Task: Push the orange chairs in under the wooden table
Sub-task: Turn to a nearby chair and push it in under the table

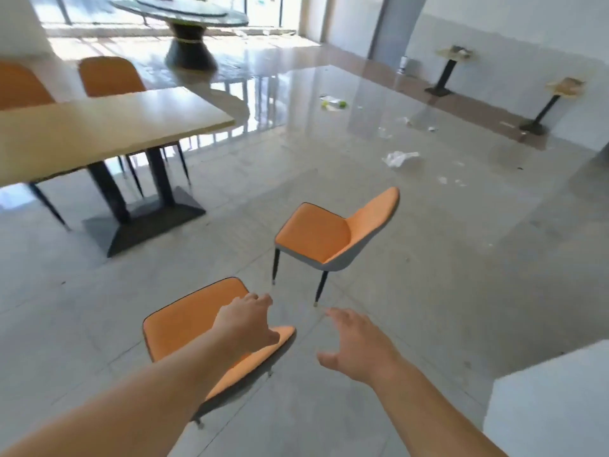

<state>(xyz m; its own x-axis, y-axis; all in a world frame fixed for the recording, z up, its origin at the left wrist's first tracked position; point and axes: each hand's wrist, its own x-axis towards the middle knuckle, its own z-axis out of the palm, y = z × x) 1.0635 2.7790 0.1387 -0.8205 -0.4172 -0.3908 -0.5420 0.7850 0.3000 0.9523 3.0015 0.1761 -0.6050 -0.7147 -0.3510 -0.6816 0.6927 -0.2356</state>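
Head view, lower centre: the reach for near chair (184, 324), with left hand (245, 321) spread loose over its back, contact unclear, and right hand (357, 344) released, fingers splayed, just right of it above the floor. Next, likely: grip back, turn toward table (99, 127) at upper left, push in beside black base (141, 222). Second chair (316, 239) at centre, well apart from table. Open floor between; litter (398, 158) only toward right.

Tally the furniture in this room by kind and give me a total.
Orange chairs: 4
Wooden table: 1
Round dark table: 1
Small pedestal stands: 2
Total: 8
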